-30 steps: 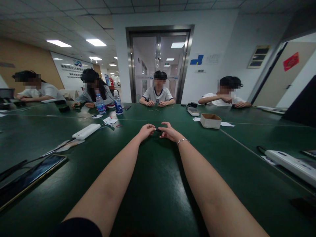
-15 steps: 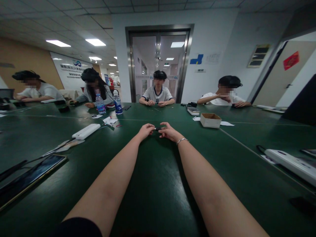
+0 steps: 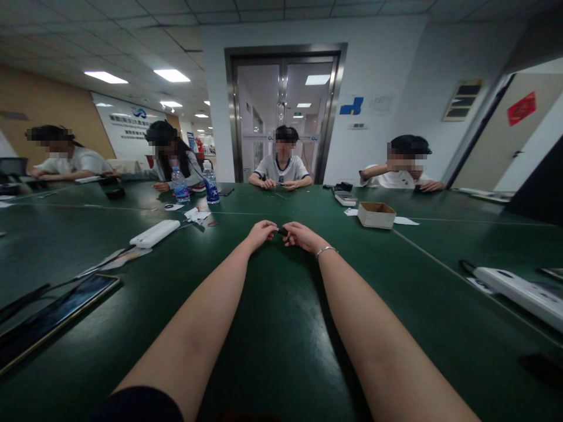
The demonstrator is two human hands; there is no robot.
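Note:
Both my arms stretch out over the dark green table (image 3: 281, 328). My left hand (image 3: 260, 232) and my right hand (image 3: 299, 234) meet at the table's middle. Their fingertips pinch a small dark object (image 3: 280, 231) between them, too small to identify. A thin bracelet (image 3: 325, 251) circles my right wrist. Both hands rest low on the tabletop.
A white power strip (image 3: 153, 233) and a phone (image 3: 53, 316) lie at the left; a cardboard box (image 3: 375, 214) and another white power strip (image 3: 519, 293) at the right. Two water bottles (image 3: 210, 183) stand far left. Several people sit along the far edge.
My right hand's fingers have curled in closer around the small object. A person at the far right raised an arm toward the head. My arms stay where they were.

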